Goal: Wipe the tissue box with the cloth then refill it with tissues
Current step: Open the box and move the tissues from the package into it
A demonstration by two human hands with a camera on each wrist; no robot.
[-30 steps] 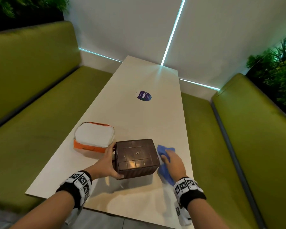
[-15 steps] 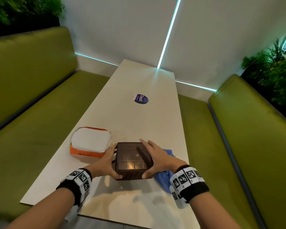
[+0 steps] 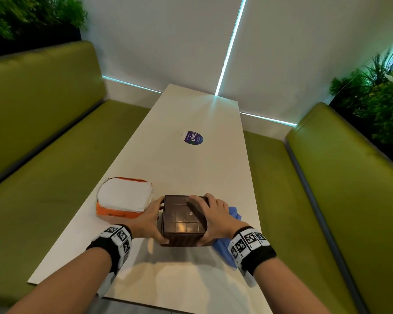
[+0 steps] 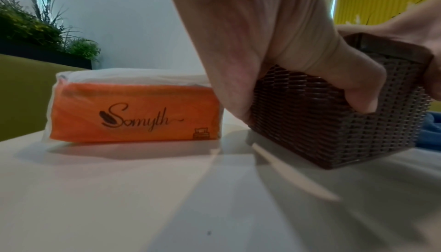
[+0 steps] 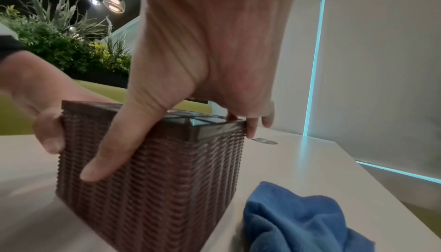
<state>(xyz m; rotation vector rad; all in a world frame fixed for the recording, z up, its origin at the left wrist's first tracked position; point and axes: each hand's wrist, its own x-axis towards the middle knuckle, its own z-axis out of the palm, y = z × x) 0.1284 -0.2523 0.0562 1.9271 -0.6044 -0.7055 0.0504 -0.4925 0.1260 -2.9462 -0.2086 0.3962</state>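
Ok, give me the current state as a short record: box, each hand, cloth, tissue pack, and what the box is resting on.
tissue box: brown woven-pattern box, tilted, one bottom edge lifted off the table
left hand: left hand grips the box's left side
right hand: right hand grips the box's right side and top, thumb on the near face
cloth: blue cloth lies loose on the table right of the box, in neither hand
tissue pack: orange pack, white tissues showing on top, left of the box
refill: not started

Tissue box (image 3: 183,219) flanked: tissue pack (image 3: 123,199) near at 9 o'clock, cloth (image 3: 233,232) touching at 3–4 o'clock. Bench (image 3: 191,168) open toward 12 o'clock up to sticker (image 3: 192,138); 6 o'clock strip open.
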